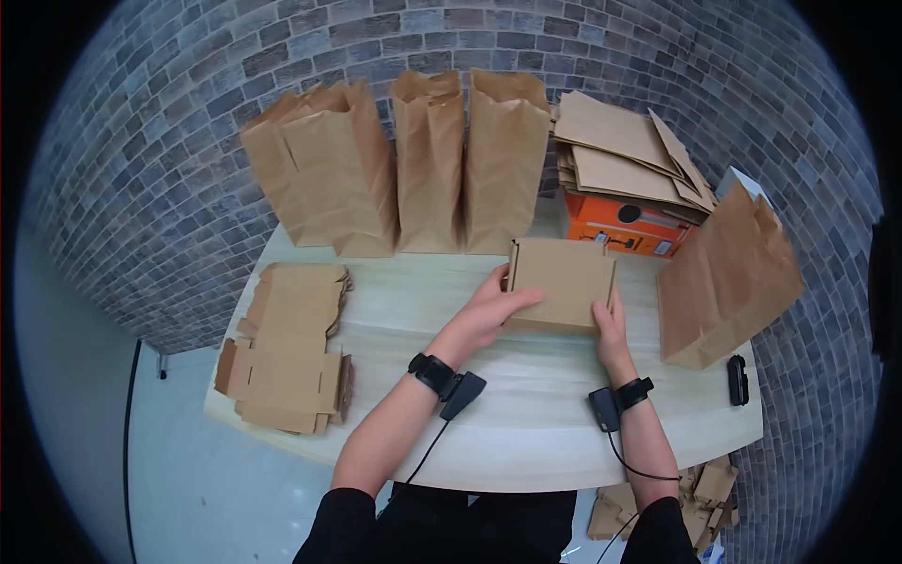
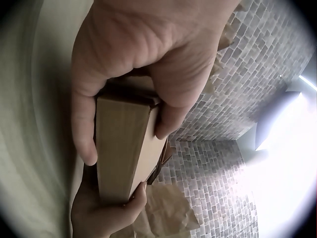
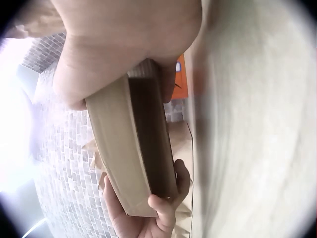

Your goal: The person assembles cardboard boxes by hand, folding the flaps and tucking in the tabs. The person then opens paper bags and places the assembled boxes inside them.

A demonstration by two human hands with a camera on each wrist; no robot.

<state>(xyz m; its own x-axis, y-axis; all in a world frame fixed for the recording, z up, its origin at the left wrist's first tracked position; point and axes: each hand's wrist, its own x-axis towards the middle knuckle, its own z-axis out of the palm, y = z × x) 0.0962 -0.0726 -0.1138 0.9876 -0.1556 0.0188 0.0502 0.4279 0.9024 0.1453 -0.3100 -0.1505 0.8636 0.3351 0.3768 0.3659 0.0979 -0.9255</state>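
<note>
- Head view: closed carton [image 1: 562,282] of plain brown board, centre, near side of the orange box [image 1: 587,211]; location directly before the wearer, probably for equal reach by both arms.
- Left hand [image 1: 490,305]: at the carton's left side, thumb across the top face, fingers curled round the side; spacing of the fingers mostly hidden, impossible to tell.
- Right hand [image 1: 610,324]: at the right side, thumb by the near corner, carton pinched between thumb and fingers; opposed grips, presumably for a level hold.
- Flattened cardboard [image 1: 291,343]: left side of the table [image 1: 536,432], laid flat, likely because of its broad panels.
- Paper bags [image 1: 429,169]: upright row, far left to centre, seemingly set back from the working area; another bag [image 1: 719,282] upright at right.
- Cardboard sheets [image 1: 611,141]: stacked on the orange box, far right, perhaps to spare table surface.
- Black object [image 1: 738,381]: right edge, nature unclear.
- Left wrist view: carton edge-on; left thumb on the upper face, a finger underneath, apart from the thumb, apparently for support from below.
- Right wrist view: right thumb over the upper edge, a finger on the underside; left fingers visibly spread round the opposite end, probably against tipping.
</note>
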